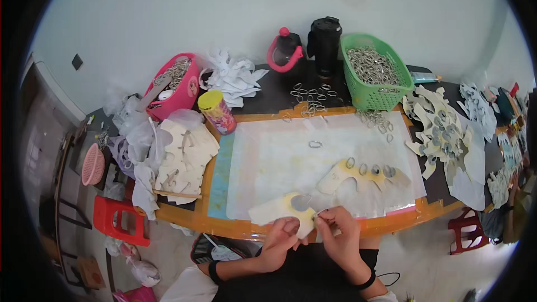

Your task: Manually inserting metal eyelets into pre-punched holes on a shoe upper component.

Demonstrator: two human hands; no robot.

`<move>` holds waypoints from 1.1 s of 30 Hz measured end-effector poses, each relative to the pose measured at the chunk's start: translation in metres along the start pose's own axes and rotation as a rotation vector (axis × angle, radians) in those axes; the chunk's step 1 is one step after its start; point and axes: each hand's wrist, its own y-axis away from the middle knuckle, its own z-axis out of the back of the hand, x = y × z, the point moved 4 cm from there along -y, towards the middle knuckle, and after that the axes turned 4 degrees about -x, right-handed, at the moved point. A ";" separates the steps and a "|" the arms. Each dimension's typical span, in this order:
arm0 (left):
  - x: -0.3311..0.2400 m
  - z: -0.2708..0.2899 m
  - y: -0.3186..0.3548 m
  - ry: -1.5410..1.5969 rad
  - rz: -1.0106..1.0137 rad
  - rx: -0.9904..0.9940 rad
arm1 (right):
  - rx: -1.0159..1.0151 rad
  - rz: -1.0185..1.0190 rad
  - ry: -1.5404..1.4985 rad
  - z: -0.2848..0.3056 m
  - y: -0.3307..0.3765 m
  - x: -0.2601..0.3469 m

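Observation:
My left hand [278, 241] grips the lower edge of a cream cut-out piece [268, 211] with a scalloped side, held over the table's near edge. One metal ring [302, 199] sits on that piece, by its curved notch. My right hand [340, 234] is closed in a pinch at the piece's right corner, on what looks like a small metal ring; the fingers partly cover it. Farther right on the white sheet lies a second cream cut-out [337, 178] with several oval rings along its upper edge. A loose oval ring [315, 144] lies beyond it.
Loose rings [309, 98] are scattered at the back, between a pink basket [190, 86] and a green basket [366, 99], both holding rings. A yellow-lidded canister [217, 113], black flask [324, 45], cut-out stacks [187, 154] and a finished-looking pile [439, 123] surround the white sheet [268, 156].

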 end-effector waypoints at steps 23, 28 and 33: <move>-0.038 -0.010 -0.033 -1.368 -0.582 0.206 | 0.279 0.439 0.346 -0.014 -0.005 -0.028; -0.046 -0.012 -0.042 -1.270 -0.475 0.099 | 0.231 0.513 0.356 -0.005 -0.005 -0.017; -0.049 -0.017 -0.041 -1.393 -0.491 0.117 | 0.220 0.509 0.270 -0.001 0.000 -0.018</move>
